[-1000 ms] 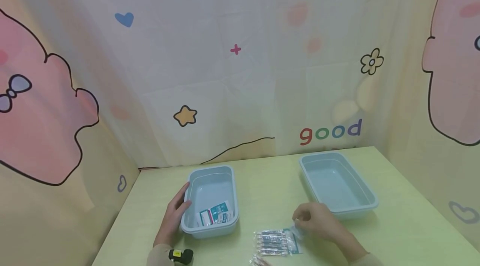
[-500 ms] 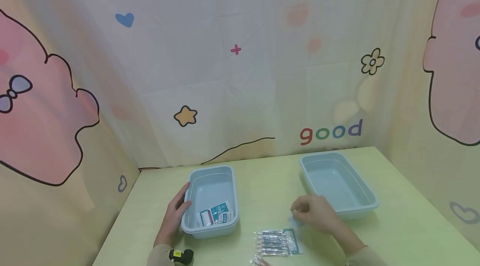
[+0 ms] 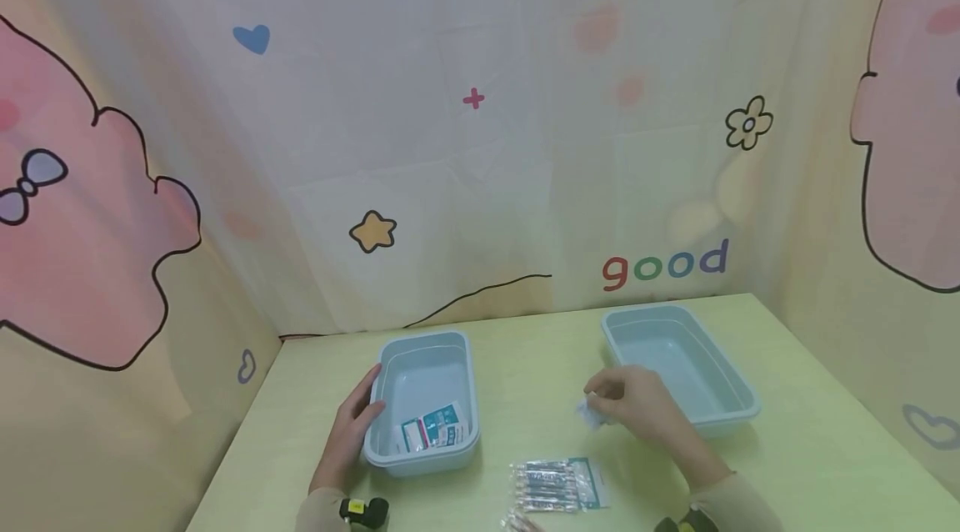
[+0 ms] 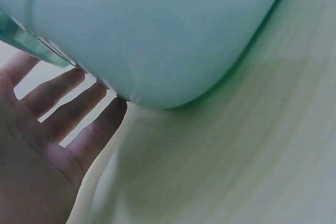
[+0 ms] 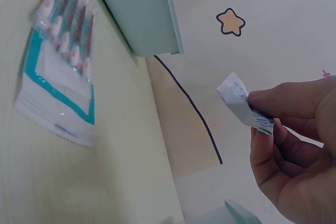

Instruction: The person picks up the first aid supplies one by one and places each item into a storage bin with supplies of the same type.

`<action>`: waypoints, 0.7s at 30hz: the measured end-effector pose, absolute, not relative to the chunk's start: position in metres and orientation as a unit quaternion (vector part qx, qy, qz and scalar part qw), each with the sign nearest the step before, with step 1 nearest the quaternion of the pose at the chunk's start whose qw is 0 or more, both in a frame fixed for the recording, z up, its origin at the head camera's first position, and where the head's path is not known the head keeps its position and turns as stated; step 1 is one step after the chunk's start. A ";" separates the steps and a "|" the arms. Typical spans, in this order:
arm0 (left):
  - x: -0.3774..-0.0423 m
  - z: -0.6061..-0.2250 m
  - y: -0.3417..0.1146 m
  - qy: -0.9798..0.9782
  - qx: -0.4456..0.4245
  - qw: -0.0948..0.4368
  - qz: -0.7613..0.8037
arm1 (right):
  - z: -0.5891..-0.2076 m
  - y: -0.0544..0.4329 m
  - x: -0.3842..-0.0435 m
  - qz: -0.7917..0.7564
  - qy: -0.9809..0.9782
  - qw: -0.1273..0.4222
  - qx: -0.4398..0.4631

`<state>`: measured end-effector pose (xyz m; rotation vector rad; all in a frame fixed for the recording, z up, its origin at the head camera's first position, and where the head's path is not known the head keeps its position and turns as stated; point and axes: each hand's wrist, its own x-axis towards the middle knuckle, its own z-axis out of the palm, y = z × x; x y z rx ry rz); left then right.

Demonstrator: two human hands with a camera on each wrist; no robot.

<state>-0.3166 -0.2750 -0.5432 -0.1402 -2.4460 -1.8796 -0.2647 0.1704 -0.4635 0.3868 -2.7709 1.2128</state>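
Note:
My right hand (image 3: 637, 403) pinches a small, creased white sachet (image 5: 236, 98) with fine print between thumb and fingers. In the head view it is raised over the table, near the front left of the right blue bin (image 3: 671, 357). My left hand (image 3: 348, 436) rests against the left side of the other blue bin (image 3: 420, 382), thumb at the rim. In the left wrist view its straight fingers (image 4: 102, 124) touch the bin's outer wall. Inside that bin lie white-and-teal packets (image 3: 438, 428) at the near end.
Between the bins, nearer the front, lies a clear pack of thin sticks (image 3: 546, 486) with pale tips and a teal-edged white part (image 5: 60, 98). Another clear wrapped item (image 3: 519, 522) is cut off at the bottom edge. A printed cloth (image 3: 465, 182) hangs behind the table.
My right hand has lifted away from beside the pack of sticks and moved up and back, carrying the sachet. The left hand and both bins have stayed in place.

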 end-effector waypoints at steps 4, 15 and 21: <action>-0.317 -0.543 -0.275 -0.793 -0.050 0.030 -0.606 | -0.458 0.168 -0.267 0.409 -0.904 0.046 0.116; -0.316 -0.542 -0.276 -0.790 -0.051 0.024 -0.610 | -0.448 0.158 -0.275 0.408 -0.901 0.077 0.124; -0.317 -0.544 -0.277 -0.792 -0.048 0.028 -0.608 | -0.442 0.150 -0.280 0.411 -0.901 0.085 0.114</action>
